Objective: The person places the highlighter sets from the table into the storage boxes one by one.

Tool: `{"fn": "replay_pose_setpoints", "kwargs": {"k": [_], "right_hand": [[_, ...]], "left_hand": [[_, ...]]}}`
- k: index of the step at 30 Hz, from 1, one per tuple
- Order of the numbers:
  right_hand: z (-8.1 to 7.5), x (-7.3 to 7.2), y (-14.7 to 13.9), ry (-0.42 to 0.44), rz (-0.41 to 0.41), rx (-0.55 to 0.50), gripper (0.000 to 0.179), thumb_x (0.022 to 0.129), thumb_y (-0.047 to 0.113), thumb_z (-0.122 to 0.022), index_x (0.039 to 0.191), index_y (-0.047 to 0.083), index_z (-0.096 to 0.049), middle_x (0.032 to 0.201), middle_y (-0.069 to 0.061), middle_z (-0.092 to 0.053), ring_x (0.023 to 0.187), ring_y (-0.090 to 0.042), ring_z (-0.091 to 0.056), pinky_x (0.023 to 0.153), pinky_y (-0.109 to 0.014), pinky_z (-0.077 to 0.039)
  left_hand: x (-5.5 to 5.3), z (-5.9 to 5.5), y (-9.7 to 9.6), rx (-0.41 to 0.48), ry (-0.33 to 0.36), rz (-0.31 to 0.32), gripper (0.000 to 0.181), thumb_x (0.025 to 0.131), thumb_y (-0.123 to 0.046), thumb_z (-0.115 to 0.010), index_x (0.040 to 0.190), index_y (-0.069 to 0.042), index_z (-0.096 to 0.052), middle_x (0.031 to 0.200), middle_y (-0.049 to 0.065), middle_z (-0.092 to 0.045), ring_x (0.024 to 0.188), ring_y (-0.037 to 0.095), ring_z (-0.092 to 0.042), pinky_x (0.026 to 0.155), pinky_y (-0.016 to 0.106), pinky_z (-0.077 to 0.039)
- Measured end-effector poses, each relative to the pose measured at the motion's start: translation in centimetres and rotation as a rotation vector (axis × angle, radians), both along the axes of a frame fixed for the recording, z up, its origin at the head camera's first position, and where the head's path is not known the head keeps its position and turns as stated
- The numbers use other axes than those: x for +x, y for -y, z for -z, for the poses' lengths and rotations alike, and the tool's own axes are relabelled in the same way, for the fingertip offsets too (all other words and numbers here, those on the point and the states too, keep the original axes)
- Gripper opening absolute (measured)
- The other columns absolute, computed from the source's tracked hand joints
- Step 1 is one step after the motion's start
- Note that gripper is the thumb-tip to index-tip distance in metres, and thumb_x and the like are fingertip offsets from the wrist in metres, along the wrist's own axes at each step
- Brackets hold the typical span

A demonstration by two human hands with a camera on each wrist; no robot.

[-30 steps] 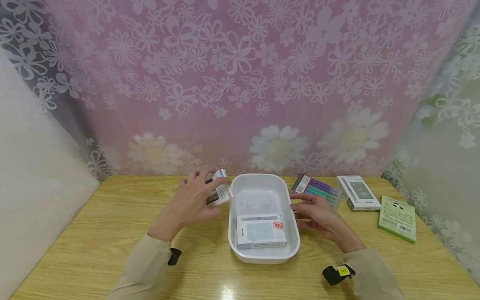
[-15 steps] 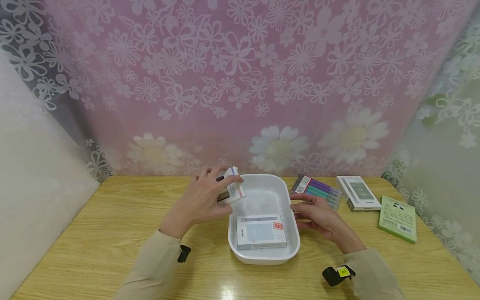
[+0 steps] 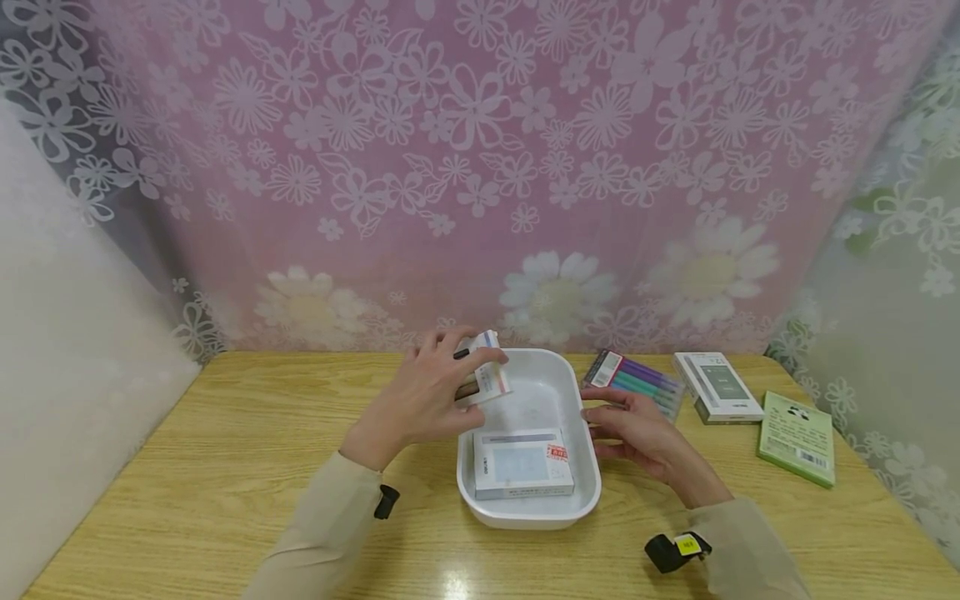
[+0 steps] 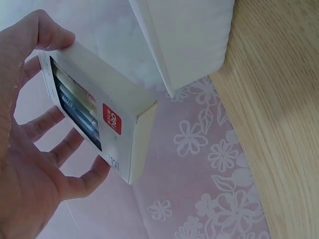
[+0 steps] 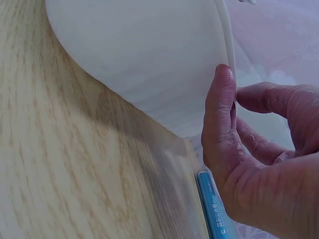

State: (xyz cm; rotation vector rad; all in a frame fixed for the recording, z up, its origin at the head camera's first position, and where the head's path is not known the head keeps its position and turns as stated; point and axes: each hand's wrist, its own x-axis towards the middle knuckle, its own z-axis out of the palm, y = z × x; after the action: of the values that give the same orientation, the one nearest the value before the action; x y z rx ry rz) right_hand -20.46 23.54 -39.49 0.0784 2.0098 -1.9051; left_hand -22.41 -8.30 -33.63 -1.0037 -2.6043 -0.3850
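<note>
My left hand (image 3: 423,400) holds a small white box of pens (image 3: 493,379), tilted, over the back left edge of a white plastic bin (image 3: 536,404). In the left wrist view the box shows a cut-out window, a red label and pale and dark pens inside; thumb and fingers lie along its sides. A larger flat white box (image 3: 522,467) with a pale blue panel and red sticker lies in the front half of the bin. My right hand (image 3: 637,433) holds the bin's right rim, its fingertips at the edge and against the outer wall.
Right of the bin lies a clear pack of purple and teal pens (image 3: 637,382). Beyond it are a white box with a grey-green panel (image 3: 718,387) and a green panda-printed pack (image 3: 797,437). A floral curtain (image 3: 480,208) hangs behind the wooden table (image 3: 225,467).
My left hand has carried the box of pens rightward, from beside the bin to over its back left edge. My right hand and the bin have stayed in place.
</note>
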Motion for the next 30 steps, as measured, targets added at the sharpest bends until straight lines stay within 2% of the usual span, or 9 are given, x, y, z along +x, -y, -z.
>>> {"fn": "replay_pose_setpoints", "kwargs": {"k": [6, 14, 23, 30], "right_hand": [[0.0, 0.0, 0.0, -0.001, 0.005, 0.002, 0.063, 0.100, 0.022, -0.066, 0.152, -0.001, -0.039, 0.105, 0.000, -0.076, 0.090, -0.015, -0.075, 0.075, -0.030, -0.063], [0.1, -0.1, 0.0, 0.004, 0.005, 0.005, 0.064, 0.099, 0.023, -0.066, 0.152, 0.000, -0.039, 0.106, 0.000, -0.076, 0.091, -0.015, -0.075, 0.075, -0.031, -0.063], [0.1, -0.1, 0.0, 0.002, 0.009, 0.011, 0.064, 0.100, 0.024, -0.066, 0.153, 0.000, -0.038, 0.106, 0.000, -0.076, 0.092, -0.016, -0.074, 0.075, -0.031, -0.063], [0.0, -0.1, 0.0, 0.001, 0.005, 0.003, 0.062, 0.101, 0.024, -0.065, 0.152, 0.000, -0.039, 0.106, 0.001, -0.076, 0.092, -0.016, -0.074, 0.076, -0.031, -0.063]], "left_hand": [[0.0, 0.0, -0.6, 0.016, 0.012, 0.028, 0.061, 0.080, -0.031, -0.070, 0.138, -0.041, -0.055, 0.154, 0.005, -0.044, 0.128, 0.036, -0.048, 0.088, 0.056, -0.048], [-0.3, 0.0, -1.6, 0.036, 0.015, 0.073, 0.061, 0.081, -0.031, -0.071, 0.138, -0.039, -0.054, 0.154, 0.008, -0.044, 0.132, 0.036, -0.048, 0.092, 0.061, -0.049], [-0.5, -0.1, -2.4, 0.037, 0.026, 0.086, 0.061, 0.081, -0.032, -0.071, 0.139, -0.039, -0.054, 0.156, 0.007, -0.043, 0.133, 0.035, -0.047, 0.100, 0.063, -0.046], [-0.7, -0.2, -3.4, 0.031, 0.036, 0.102, 0.062, 0.081, -0.032, -0.072, 0.139, -0.040, -0.053, 0.156, 0.006, -0.043, 0.132, 0.035, -0.047, 0.096, 0.062, -0.048]]}}
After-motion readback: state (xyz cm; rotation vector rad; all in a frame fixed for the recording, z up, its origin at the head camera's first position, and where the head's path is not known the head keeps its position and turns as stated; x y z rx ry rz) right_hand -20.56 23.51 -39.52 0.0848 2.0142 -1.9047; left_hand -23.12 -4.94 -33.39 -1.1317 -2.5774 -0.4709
